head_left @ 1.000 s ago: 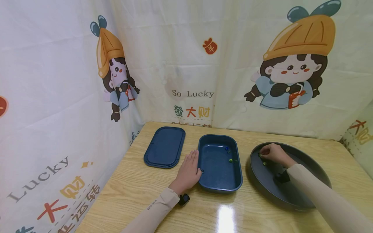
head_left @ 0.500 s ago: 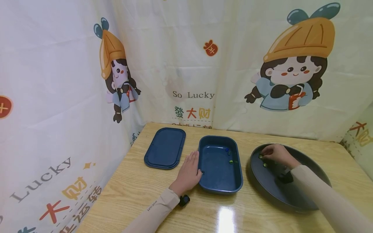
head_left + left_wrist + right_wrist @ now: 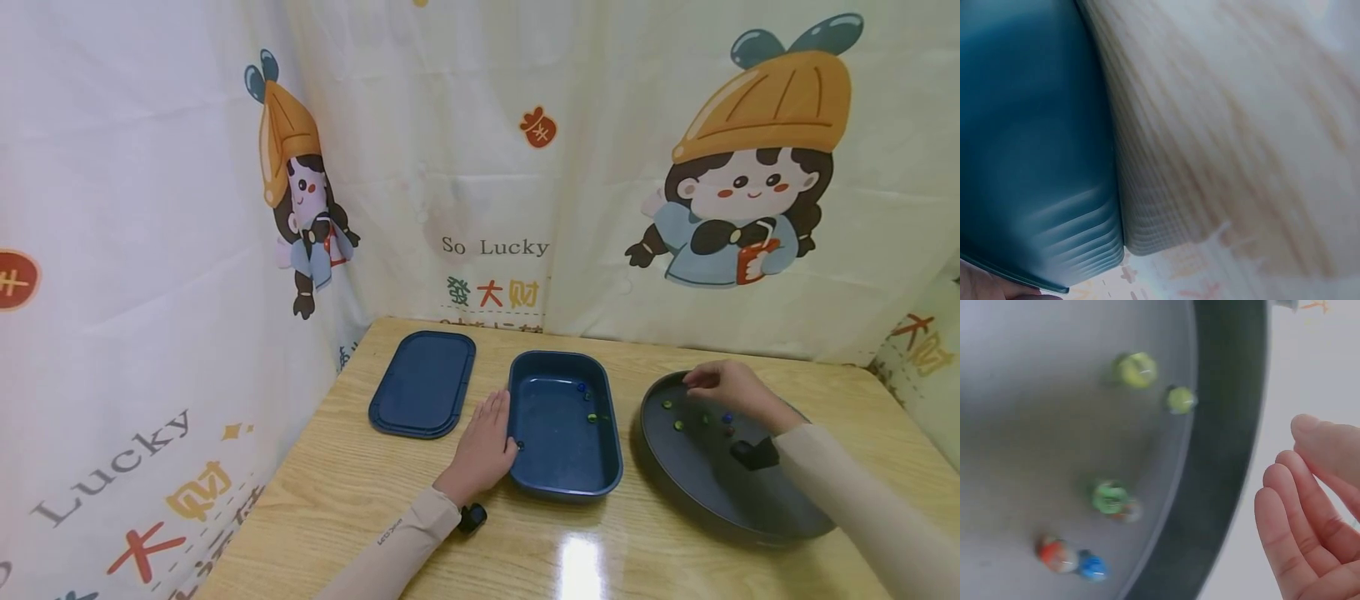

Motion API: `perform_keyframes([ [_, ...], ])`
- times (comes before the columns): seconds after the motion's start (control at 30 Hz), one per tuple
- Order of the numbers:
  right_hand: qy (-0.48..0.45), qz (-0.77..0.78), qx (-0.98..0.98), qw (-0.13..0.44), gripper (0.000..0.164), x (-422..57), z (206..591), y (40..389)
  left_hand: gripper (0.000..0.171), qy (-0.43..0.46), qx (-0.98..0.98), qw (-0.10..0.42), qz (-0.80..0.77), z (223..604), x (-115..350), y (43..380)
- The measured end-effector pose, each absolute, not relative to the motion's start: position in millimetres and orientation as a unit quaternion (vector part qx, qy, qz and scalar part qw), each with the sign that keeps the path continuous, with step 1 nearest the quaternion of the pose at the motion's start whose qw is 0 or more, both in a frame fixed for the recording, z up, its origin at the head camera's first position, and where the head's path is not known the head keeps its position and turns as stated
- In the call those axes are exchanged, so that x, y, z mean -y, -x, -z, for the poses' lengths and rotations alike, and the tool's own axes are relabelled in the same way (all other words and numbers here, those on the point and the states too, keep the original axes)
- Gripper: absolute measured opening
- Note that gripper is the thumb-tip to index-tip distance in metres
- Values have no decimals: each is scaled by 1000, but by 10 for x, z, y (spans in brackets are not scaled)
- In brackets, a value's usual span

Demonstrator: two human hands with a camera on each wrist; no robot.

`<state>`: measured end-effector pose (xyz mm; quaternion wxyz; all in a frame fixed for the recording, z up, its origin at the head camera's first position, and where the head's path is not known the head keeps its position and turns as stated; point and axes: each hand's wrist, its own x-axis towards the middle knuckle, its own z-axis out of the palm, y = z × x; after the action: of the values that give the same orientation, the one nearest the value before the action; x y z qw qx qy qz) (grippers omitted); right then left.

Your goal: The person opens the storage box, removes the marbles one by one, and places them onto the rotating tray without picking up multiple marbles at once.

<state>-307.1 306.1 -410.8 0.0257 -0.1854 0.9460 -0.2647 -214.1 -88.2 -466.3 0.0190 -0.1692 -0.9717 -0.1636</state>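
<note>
My left hand [image 3: 482, 446] rests with straight fingers along the left wall of a deep blue rectangular container [image 3: 562, 450]. Inside the container lie several glass marbles, among them a yellow-green one [image 3: 592, 417]. To the right, my right hand [image 3: 729, 390] hovers over the far rim of a round dark grey pan [image 3: 750, 500], thumb and index fingertips close together. Whether something small sits between those tips is hidden. Several marbles lie in the pan: yellow-green ones [image 3: 1137, 370], a green one [image 3: 1109, 497], a red-and-white one [image 3: 1058, 555] and a blue one [image 3: 1093, 567].
A flat blue lid [image 3: 423, 383] lies left of the container on the wooden table [image 3: 322, 500]. Printed cloth [image 3: 480, 167] hangs behind and to the left of the table. Each wrist carries a small black camera.
My right hand has lifted off the yellow-green marbles near the pan's left edge and shifted right, uncovering more marbles. My left hand stays against the container.
</note>
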Motion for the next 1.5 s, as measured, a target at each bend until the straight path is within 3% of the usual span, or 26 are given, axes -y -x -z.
perform_keyframes([
  [0.3,267,293,-917,-39,14,-2887,3881,3050,66,170,971,23,166,4686,889,2149],
  [0.7,284,267,-921,5,14,-2276,3615,3030,65,170,971,18,167,4684,891,2145],
  [1.5,369,322,-869,74,14,-1115,3933,3110,67,166,973,22,160,4702,876,2153],
])
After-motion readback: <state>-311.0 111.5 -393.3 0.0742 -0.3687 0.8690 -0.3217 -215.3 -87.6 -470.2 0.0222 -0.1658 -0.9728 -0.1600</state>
